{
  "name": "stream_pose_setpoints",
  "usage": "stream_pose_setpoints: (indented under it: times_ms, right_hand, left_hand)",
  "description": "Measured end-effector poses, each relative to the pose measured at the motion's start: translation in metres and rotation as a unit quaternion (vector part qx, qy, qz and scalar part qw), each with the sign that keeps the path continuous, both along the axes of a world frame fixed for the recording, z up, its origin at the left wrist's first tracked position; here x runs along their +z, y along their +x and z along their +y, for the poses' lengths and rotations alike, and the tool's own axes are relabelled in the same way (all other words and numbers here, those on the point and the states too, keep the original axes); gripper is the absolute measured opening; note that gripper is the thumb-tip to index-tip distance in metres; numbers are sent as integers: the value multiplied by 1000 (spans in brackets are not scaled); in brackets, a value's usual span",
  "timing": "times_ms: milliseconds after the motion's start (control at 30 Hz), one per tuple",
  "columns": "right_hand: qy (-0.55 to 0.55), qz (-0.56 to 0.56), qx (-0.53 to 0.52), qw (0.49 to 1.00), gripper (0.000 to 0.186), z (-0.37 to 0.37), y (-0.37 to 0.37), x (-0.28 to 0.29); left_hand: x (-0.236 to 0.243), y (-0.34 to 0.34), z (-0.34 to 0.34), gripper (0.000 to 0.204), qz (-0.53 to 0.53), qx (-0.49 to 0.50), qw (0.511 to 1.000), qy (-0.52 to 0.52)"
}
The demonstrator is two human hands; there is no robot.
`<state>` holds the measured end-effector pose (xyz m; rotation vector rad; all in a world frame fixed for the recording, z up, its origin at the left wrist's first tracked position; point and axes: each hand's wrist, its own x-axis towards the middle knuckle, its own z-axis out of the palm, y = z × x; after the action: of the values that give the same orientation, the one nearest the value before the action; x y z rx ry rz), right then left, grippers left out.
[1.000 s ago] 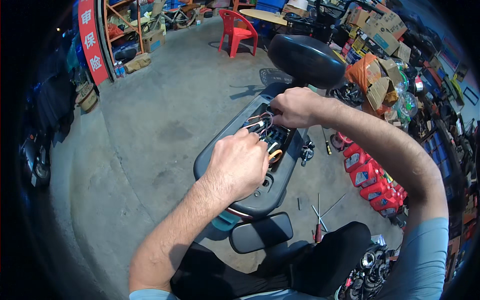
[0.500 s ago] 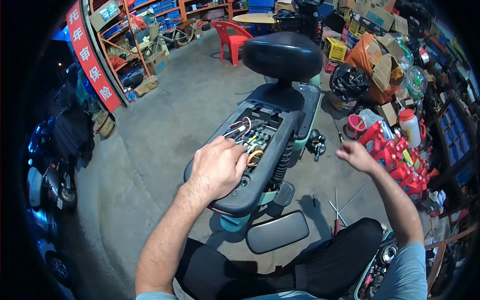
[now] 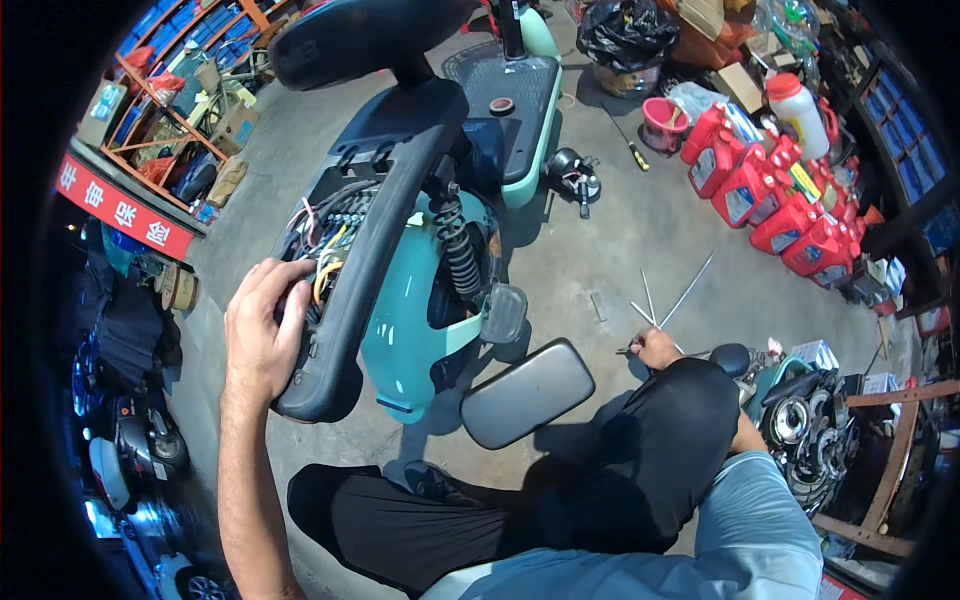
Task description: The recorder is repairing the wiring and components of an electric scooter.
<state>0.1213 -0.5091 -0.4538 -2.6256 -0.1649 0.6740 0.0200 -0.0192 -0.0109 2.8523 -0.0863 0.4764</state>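
My left hand (image 3: 262, 325) lies on the rim of the open compartment in a teal electric scooter's black rear frame (image 3: 335, 335). Its thumb and index finger are apart, beside the bundled wires (image 3: 325, 270); the other fingertips are hidden. On the floor to the right, my right hand (image 3: 657, 348) reaches down past my knee, fingers closed. A small dark piece shows at its fingertips, too little to name. Thin metal rods (image 3: 685, 290) lie on the floor by that hand. A black rectangular seat pad (image 3: 528, 392) lies between the scooter and my knees.
The scooter's black saddle (image 3: 365, 40) rises at the far end. Red jugs (image 3: 750, 190), a pink bucket (image 3: 663, 125) and a yellow-handled screwdriver (image 3: 637, 155) stand or lie right. Metal parts fill a teal bin (image 3: 800, 410) by my right arm. Shelves (image 3: 170, 110) stand far left.
My view has turned, so the scooter sits further left. My right hand has dropped from mid-air to the rods on the floor. My left hand stays at the compartment.
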Motion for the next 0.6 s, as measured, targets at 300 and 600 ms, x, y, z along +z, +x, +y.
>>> stream_pose_setpoints:
  times_ms: [300,600]
  right_hand:
    - [6,-76,-42,996,41,66,28,-21]
    - [-94,-90,-37,991,57,89,42,-77]
  left_hand:
    - [0,-5,0,16,-17,15,999,-27]
    - [1,-13,3,17,2,28,999,-36]
